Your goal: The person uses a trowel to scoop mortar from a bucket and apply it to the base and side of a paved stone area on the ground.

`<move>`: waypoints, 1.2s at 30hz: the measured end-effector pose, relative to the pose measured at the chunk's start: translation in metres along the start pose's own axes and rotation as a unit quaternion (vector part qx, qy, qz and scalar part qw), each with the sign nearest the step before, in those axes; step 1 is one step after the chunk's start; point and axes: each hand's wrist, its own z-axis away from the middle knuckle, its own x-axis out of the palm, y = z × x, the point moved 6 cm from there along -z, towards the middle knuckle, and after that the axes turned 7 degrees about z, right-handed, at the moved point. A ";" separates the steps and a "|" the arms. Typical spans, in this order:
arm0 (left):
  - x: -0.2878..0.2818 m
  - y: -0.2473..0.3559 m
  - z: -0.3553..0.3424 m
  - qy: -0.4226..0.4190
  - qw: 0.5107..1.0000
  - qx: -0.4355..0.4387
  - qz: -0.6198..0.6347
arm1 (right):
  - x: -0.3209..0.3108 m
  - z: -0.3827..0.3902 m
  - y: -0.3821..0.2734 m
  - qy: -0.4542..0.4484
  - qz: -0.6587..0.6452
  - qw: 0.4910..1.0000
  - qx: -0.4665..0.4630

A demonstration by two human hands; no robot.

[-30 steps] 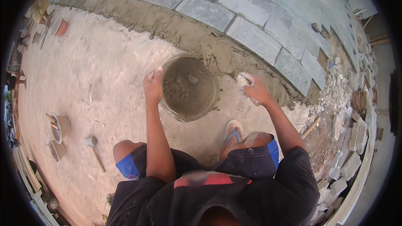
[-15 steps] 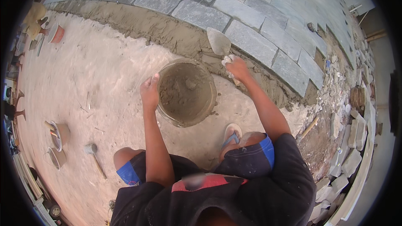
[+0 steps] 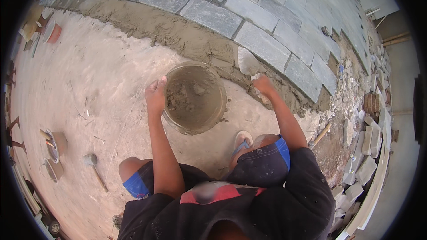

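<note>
My left hand (image 3: 155, 97) grips the left rim of a round bucket (image 3: 198, 130), thumb up at the edge. Wet grey-brown mortar (image 3: 189, 100) lies inside it and clings to its walls. My right hand (image 3: 263, 85) is closed round the handle of a trowel, right of the bucket. The trowel's pale blade (image 3: 247, 61) points away from me, over the strip of spread mortar (image 3: 178, 40) beside the edge of the grey stone paving slabs (image 3: 211, 16). Whether the blade touches the mortar, I cannot tell.
On the left ground are a mallet (image 3: 90, 160), two small buckets (image 3: 61, 144) with tools in one, and a red bucket (image 3: 52, 33) near another person (image 3: 31, 29). Stone pieces (image 3: 365, 171) and rubble line the right side. A wooden-handled tool (image 3: 321, 134) lies nearby.
My right hand has moved the trowel to the right and slightly nearer, its blade shifting along the slab edge. My left hand stays on the bucket rim. The whole view has shifted slightly.
</note>
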 end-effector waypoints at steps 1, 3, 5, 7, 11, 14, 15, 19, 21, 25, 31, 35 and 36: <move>-0.003 -0.004 -0.001 0.000 1.000 0.000 0.010 | 0.000 0.004 0.001 -0.013 -0.028 0.999 0.009; -0.012 -0.010 -0.003 0.007 1.000 0.006 0.016 | -0.001 0.013 0.004 -0.038 -0.084 0.995 0.028; -0.004 -0.012 -0.007 -0.003 1.000 0.019 0.019 | -0.008 0.018 0.037 0.001 -0.038 0.999 -0.021; 0.004 -0.010 -0.006 -0.012 0.999 0.011 0.028 | -0.013 0.021 0.043 -0.013 -0.083 0.996 -0.004; -0.001 0.000 0.000 -0.009 1.000 0.024 0.009 | -0.027 0.036 -0.020 -0.099 -0.230 0.966 0.058; 0.004 0.003 -0.003 -0.005 0.999 0.039 -0.004 | -0.024 0.002 -0.035 -0.115 -0.214 0.970 0.006; 0.008 0.004 -0.002 -0.013 0.999 0.031 -0.011 | -0.021 -0.010 -0.038 -0.122 -0.201 0.972 -0.017; 0.004 0.005 0.000 -0.014 0.999 0.022 -0.029 | -0.020 -0.027 -0.054 -0.155 -0.166 0.973 0.038; 0.005 0.002 0.000 -0.011 1.000 0.021 -0.016 | -0.022 -0.028 -0.040 -0.150 -0.162 0.975 0.036; -0.003 0.000 0.001 0.001 1.000 0.002 -0.003 | -0.028 -0.008 -0.003 -0.141 -0.158 0.976 0.048; -0.005 -0.005 -0.001 -0.010 0.999 -0.008 0.040 | 0.011 0.045 0.038 -0.141 -0.360 0.907 0.167; -0.007 -0.011 -0.007 -0.015 0.998 -0.005 0.056 | 0.059 0.058 -0.016 -0.192 -0.584 0.767 0.187; -0.008 -0.011 -0.006 -0.008 0.998 -0.014 0.053 | 0.069 0.058 -0.033 -0.207 -0.626 0.729 0.183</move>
